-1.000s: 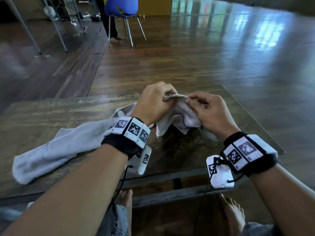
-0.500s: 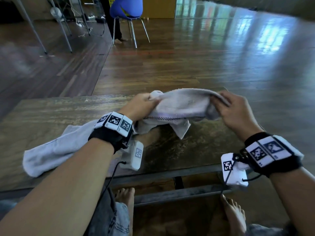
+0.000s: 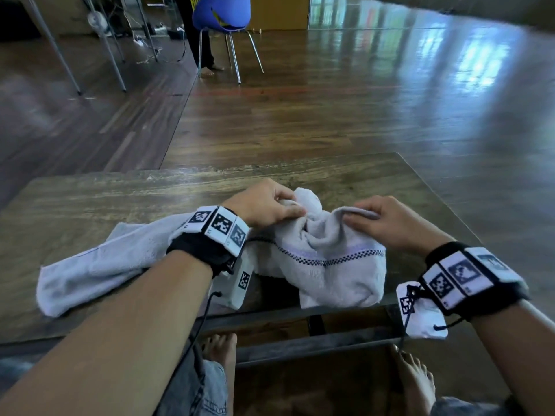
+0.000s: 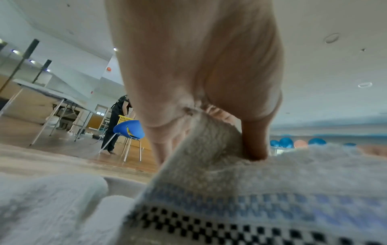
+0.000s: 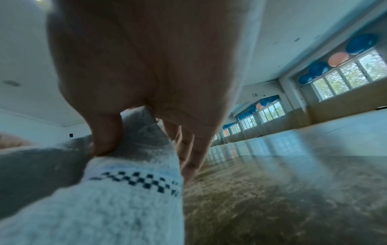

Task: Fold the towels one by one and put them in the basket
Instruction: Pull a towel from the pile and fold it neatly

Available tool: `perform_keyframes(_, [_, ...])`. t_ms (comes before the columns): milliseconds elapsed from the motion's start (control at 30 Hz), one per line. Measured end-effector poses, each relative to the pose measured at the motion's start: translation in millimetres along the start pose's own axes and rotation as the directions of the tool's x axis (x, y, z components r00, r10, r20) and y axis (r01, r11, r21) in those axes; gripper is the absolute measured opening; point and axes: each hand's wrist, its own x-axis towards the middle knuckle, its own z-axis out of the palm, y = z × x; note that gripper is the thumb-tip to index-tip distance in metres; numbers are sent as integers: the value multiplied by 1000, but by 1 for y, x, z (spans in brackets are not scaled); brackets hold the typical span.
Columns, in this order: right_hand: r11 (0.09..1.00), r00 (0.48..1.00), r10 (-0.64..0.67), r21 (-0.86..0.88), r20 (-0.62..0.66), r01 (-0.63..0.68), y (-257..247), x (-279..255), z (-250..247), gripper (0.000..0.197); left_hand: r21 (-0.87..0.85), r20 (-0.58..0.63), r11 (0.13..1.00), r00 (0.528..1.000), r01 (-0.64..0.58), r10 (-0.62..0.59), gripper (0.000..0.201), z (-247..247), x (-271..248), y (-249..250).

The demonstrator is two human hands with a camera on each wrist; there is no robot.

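Evidently to square it for folding, left hand (image 3: 264,202) and right hand (image 3: 387,220) each pinch the bunched towel's (image 3: 324,259) far edge between thumb and fingers.

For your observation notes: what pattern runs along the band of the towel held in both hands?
A dark-and-white checkered stripe on the towel, clearest in the head view.

A blue chair (image 3: 221,10) stands on the wood floor (image 3: 330,109) beyond the table (image 3: 90,193), a person's legs (image 3: 199,40) just behind it; metal table legs (image 3: 57,46) stand far left, balloons (image 5: 338,58) hang over windows (image 5: 343,76)
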Motion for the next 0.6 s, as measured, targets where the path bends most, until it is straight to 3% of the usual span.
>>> perform_keyframes(100, [997, 991, -60, 59, 122, 53, -7, 5, 16, 19, -100, -13, 993, 998, -61, 60, 27, 5, 1, 2])
perform_keyframes(200, [994, 989, -79, 79, 122, 69, -12, 9, 23, 21, -284, -26, 947, 989, -149, 147, 17, 10, -1, 12])
perform_keyframes(300, [988, 988, -60, 129, -141, 78, -12, 15, 12, 24, -514, -118, 816, 964, -263, 237, 17, 10, 0, 23])
perform_keyframes(367, [972, 894, -66, 172, -444, 158, -12, 16, -3, 17, -585, -267, 745, 944, -321, 196, 16, 5, 1, 25])
perform_keyframes(433, [960, 758, -36, 187, -652, 207, -12, 14, -17, 12, -508, -308, 811, 940, -290, 143, 15, 2, 2, 19])
perform_keyframes(467, [959, 717, -21, 190, -696, 212, -10, 13, -21, 12, -443, -267, 867, 957, -227, 114, 26, 2, 3, 12])
perform_keyframes(533, [971, 695, 6, 171, -719, 169, -3, 11, -25, 13, -264, -83, 964, 997, -19, -3, 51, 5, 1, -5])
perform_keyframes(600, [986, 729, 25, 139, -685, 96, 2, 9, -24, 11, 48, 140, 989, 979, 142, -148, 68, 8, 0, -22])
